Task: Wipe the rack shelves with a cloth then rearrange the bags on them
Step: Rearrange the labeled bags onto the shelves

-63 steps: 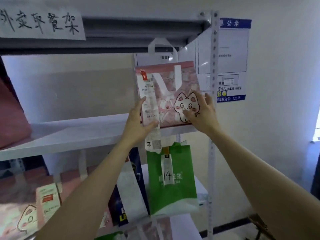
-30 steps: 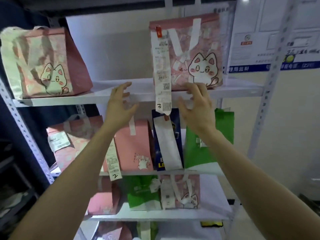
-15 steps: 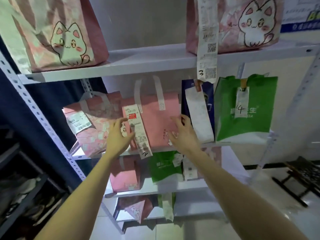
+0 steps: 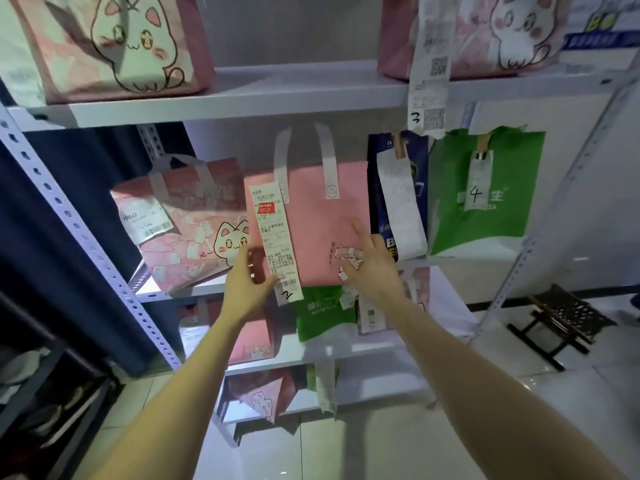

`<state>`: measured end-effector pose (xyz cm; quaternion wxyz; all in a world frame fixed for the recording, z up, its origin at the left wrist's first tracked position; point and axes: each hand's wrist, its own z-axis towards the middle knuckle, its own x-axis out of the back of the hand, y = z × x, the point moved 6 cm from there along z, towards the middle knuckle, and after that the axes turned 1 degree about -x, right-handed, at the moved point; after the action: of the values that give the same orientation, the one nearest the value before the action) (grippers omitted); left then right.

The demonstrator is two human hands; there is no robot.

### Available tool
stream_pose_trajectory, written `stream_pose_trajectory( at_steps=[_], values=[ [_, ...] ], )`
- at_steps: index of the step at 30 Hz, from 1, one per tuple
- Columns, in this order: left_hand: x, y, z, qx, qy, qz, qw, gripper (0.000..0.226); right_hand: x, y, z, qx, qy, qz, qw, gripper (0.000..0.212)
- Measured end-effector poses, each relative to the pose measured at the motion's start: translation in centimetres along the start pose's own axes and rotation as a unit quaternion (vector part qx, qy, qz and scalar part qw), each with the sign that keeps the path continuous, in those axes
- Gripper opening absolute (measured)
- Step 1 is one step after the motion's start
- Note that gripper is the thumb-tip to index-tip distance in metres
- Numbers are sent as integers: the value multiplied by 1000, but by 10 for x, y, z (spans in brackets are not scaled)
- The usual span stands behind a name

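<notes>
A plain pink bag [image 4: 311, 216] with white handles and a long receipt marked 2 [image 4: 273, 233] is at the front of the rack's second shelf [image 4: 194, 291]. My left hand [image 4: 247, 282] grips its lower left corner, partly behind the receipt. Against the bag's front, low on the right, my right hand [image 4: 369, 261] presses with straight fingers and the index raised. A pink cat bag [image 4: 194, 230] leans just to the left. To the right stand a blue bag [image 4: 391, 168] and a green bag marked 4 [image 4: 498, 181]. No cloth is in view.
The top shelf [image 4: 277, 95] carries a pink cat bag at the left [image 4: 121, 46] and another at the right [image 4: 502, 32], its receipt marked 3 hanging down. Lower shelves hold a green bag [image 4: 322, 310] and more pink ones. A perforated rack post [image 4: 69, 216] slants at the left. A dark stool [image 4: 561, 317] stands at the right.
Both hands left the cat bag on the top shelf, dropped to the second shelf and took the plain pink bag. The view tilted down and moved closer.
</notes>
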<state>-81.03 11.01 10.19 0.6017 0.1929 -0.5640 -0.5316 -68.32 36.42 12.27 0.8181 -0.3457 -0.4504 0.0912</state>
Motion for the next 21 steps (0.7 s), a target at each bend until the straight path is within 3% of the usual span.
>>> stream_pose_trajectory(
  at_steps=[4, 9, 15, 21],
  values=[
    [15, 29, -34, -19, 28, -1, 999, 68, 17, -6, -30, -53, 23, 84, 995, 136],
    [35, 68, -86, -32, 70, -13, 997, 66, 49, -20, -67, -30, 8, 112, 993, 119],
    [69, 129, -131, -66, 97, -47, 992, 66, 112, -77, -96, 29, 33, 163, 986, 119],
    [113, 207, -120, -138, 121, -52, 982, 67, 178, -142, -74, 103, 88, 176, 975, 117]
  ],
)
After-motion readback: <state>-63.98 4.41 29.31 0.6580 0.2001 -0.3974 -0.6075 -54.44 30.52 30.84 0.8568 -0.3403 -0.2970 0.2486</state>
